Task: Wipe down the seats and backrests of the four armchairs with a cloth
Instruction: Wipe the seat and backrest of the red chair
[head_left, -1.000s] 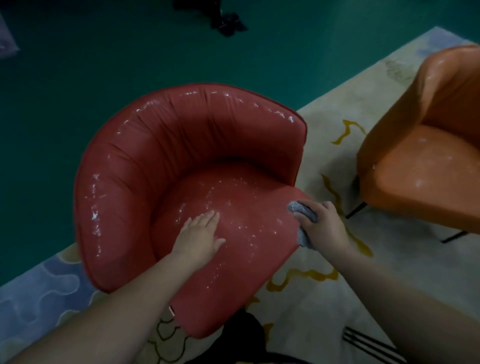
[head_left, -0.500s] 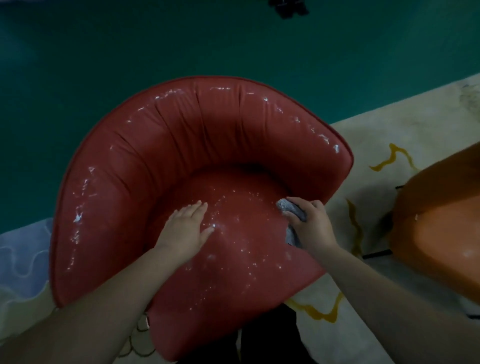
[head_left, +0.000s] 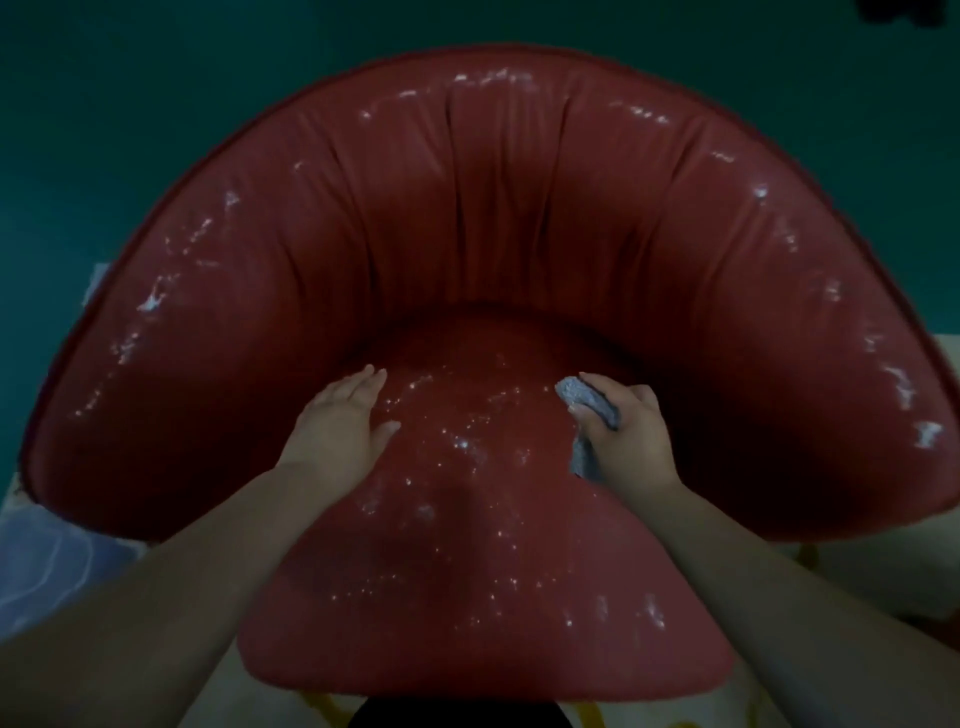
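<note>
A red armchair (head_left: 498, 218) with a curved, pleated backrest fills the view, facing me. White specks and smears dot its seat (head_left: 467, 561) and the backrest's rim. My left hand (head_left: 340, 426) rests flat on the seat's left part, fingers straight. My right hand (head_left: 626, 434) grips a bunched grey cloth (head_left: 584, 397) and holds it on the seat's right part, near the backrest. Part of the cloth hangs below my thumb.
Dark green floor (head_left: 104, 104) lies behind the chair. A pale patterned rug (head_left: 883, 577) shows under the chair at the right and a bluish part of the rug (head_left: 47, 561) at the left. Something dark (head_left: 457, 714) sits at the bottom edge.
The view has swung and closed in, so the red chair now sits square in front and the orange chair is out of sight. My right hand with the cloth moved from the seat's edge onto the seat.
</note>
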